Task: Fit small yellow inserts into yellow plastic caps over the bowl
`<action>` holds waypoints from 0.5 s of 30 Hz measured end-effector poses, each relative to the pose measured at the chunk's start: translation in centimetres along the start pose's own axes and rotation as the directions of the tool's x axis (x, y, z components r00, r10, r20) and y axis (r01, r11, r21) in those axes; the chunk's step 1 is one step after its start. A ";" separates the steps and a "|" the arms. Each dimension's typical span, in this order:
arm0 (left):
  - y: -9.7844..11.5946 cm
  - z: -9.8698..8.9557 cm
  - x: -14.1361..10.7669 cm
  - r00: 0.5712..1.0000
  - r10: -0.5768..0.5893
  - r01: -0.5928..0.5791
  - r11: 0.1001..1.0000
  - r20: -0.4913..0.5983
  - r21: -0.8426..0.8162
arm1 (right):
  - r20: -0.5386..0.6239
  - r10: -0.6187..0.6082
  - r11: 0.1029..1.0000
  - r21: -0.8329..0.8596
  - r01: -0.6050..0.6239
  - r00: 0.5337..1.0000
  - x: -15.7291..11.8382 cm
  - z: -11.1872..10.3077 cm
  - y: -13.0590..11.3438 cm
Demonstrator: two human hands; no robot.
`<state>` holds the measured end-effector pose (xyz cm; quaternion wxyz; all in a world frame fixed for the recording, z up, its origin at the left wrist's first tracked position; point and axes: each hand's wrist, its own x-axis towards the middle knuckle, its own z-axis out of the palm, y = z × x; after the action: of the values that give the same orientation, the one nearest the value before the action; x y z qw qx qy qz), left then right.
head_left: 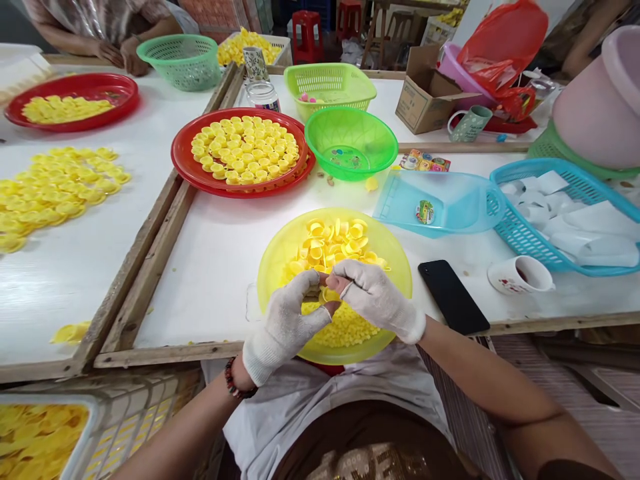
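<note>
Both my hands wear white gloves with bare fingertips and meet above a yellow basin [270, 267]. Between the thumb and fingers of my left hand [286, 319] is a small yellow plastic cup-shaped piece [329, 294]. My right hand [380, 298] pinches at the same piece from the other side; its fingertips partly cover it. Inside the basin, similar yellow cups [333, 243] are heaped at the far side. Small yellow bits [345, 331] lie in the near side, below my hands.
Red trays [183, 160] of yellow cups stand beyond, beside a green bowl [350, 150]. To the right are a blue scoop-like tray [450, 200], a black phone [453, 297], a mug [517, 275] and a blue basket [520, 233]. Wooden strips [150, 267] edge the table. Another person's hands [131, 57] rest far left.
</note>
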<state>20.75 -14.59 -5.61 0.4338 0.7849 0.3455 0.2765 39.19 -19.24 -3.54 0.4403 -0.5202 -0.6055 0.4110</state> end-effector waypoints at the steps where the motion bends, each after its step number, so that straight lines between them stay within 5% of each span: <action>1: -0.1 -0.1 0.0 1.000 0.013 -0.013 0.999 -0.020 0.039 | 0.017 -0.008 0.999 -0.032 0.009 1.000 0.0 0.0 0.0; 6: -0.3 -2.3 -0.5 0.985 0.124 -0.100 0.978 -0.122 0.186 | -0.018 0.078 0.992 -0.095 -0.079 0.997 -1.0 -0.1 0.4; 9: -1.0 -6.0 -1.0 0.972 0.113 -0.068 0.974 -0.206 0.216 | 0.119 0.115 0.966 -0.244 -0.083 0.986 -1.6 -0.2 1.2; 12: -3.0 -11.7 -1.9 0.926 0.027 0.110 0.935 -0.377 0.337 | 0.316 0.078 0.883 -0.463 0.082 0.946 -2.0 0.1 1.9; 15: -6.1 -18.7 -3.3 0.827 -0.105 0.429 0.752 -0.552 0.500 | 0.430 0.020 0.766 -0.587 0.263 0.903 -2.3 0.8 2.3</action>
<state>3.15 -5.67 -2.50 0.0937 0.7242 0.6260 0.2736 39.20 -21.24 -6.16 0.1285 -0.4975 -0.8196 0.2532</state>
